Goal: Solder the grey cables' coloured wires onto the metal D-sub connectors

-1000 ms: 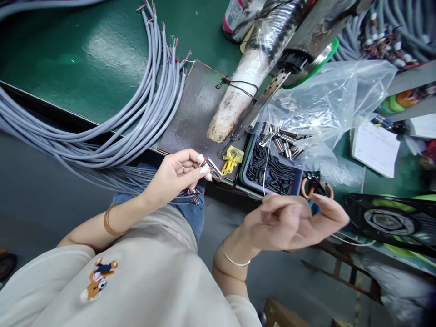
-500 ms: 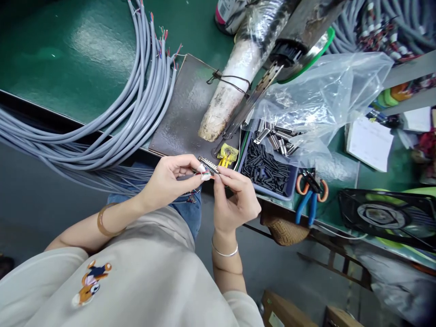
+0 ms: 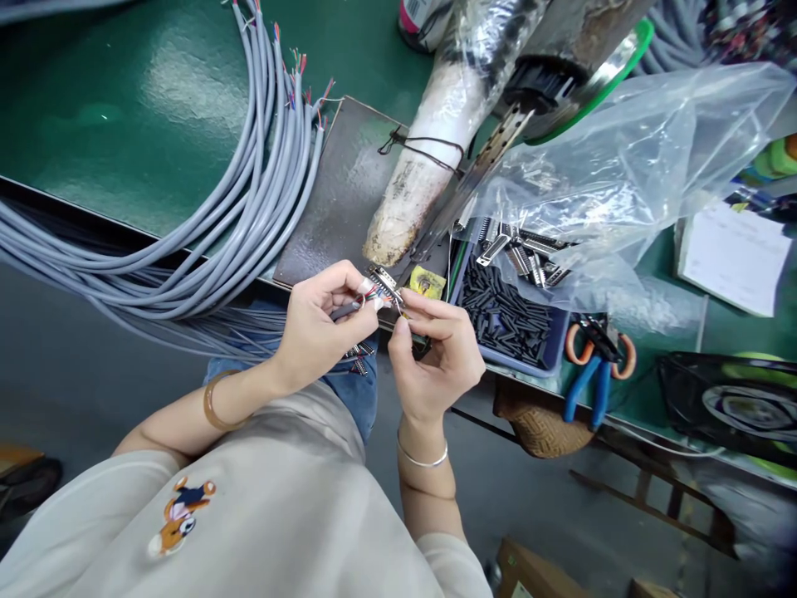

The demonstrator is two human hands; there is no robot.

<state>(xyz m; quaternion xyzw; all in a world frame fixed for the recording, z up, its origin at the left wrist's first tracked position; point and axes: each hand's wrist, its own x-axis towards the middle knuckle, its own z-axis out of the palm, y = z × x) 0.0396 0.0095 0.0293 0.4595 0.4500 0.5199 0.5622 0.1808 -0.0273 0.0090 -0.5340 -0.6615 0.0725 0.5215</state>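
My left hand [image 3: 320,328] is closed round the stripped end of a grey cable [image 3: 344,311], its thin coloured wires [image 3: 378,292] fanning out past the fingertips. Right against those wires sits a metal D-sub connector [image 3: 387,281] with a row of pins, tilted, between both hands. My right hand [image 3: 436,353] is closed in a pinch at the connector's right end, with a thin pale wire running to the thumb tip. Its fingers partly hide what is there. Below the left hand, several more connectors [image 3: 358,359] lie by my lap.
A long bundle of grey cables [image 3: 249,216] hangs over the bench edge at left. A wrapped white rod [image 3: 408,183] and a metal-tipped tool [image 3: 479,170] slant above a dark board [image 3: 336,191]. At right are a bin [image 3: 557,353] of black sleeves and connectors, pliers [image 3: 598,365] and a fan [image 3: 735,407].
The view has shifted slightly, so the bench items at right sit further right. The connector now stands a little higher against the fingers, and the right fingers have spread slightly at its end.
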